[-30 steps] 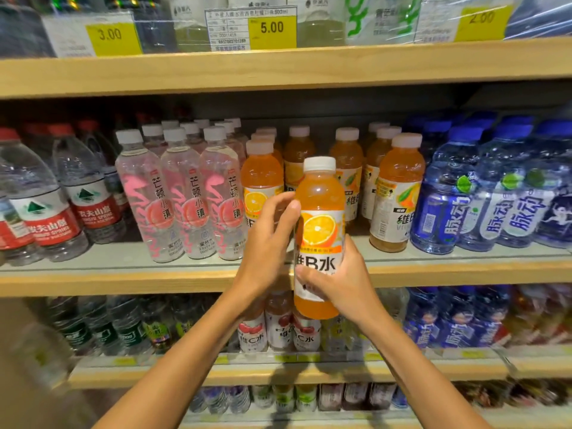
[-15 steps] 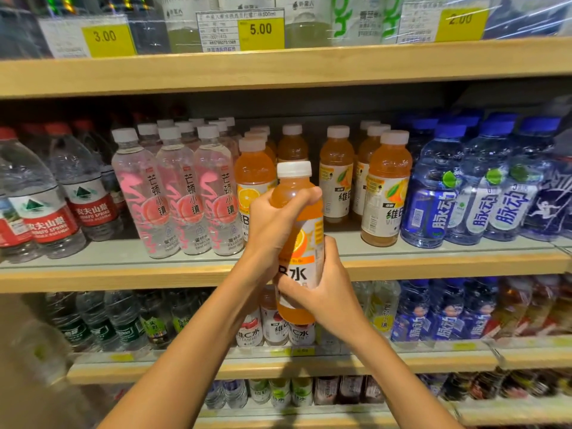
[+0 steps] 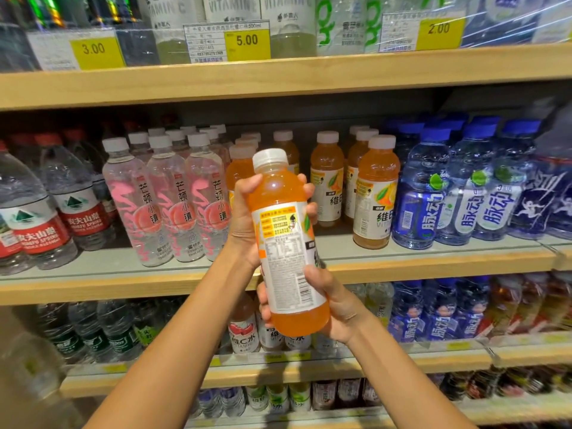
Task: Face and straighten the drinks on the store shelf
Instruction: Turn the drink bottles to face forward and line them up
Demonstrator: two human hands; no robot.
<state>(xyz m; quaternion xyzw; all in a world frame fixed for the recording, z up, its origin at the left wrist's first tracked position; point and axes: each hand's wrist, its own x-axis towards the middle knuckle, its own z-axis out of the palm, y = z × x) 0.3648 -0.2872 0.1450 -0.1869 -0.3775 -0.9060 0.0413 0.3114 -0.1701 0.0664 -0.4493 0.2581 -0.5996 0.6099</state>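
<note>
Hands: both on one orange drink bottle (image 3: 288,243), held in mid-air at frame centre, in front of the middle shelf (image 3: 123,284).

Grip, left hand (image 3: 246,218): wrapped round the bottle's shoulder just under the white cap (image 3: 270,159), thumb on the near left side, fingertips (image 3: 310,191) showing round the right side.

Grip, right hand (image 3: 335,305): curled round the lower body and base, thumb pressed on the label's lower right edge, fingers coming under from behind.

Attitude: bottle tilted, cap toward upper left, base toward lower right.

Label: the fine-print panel with the barcode faces the camera. The brand face is only a sliver at the right edge, so it is turned away.

Step in hand (judgement): facing the bottle before seating it.

How to do it well:
- Twist about the long axis, the left hand driving and the right hand a loose pivot, until the brand face looks out to the aisle.
- Bring it upright.
- Set it in the bare spot of the orange row (image 3: 376,193), centre frame, behind the held bottle.
- Line its front with the front orange bottle at centre right.

Neighbours: pink-label bottles (image 3: 164,205) left of centre, blue bottles (image 3: 464,193) at right, red-label water (image 3: 37,224) at far left. Packing is close, so lower straight down and let go only once the base sits flat.
</note>
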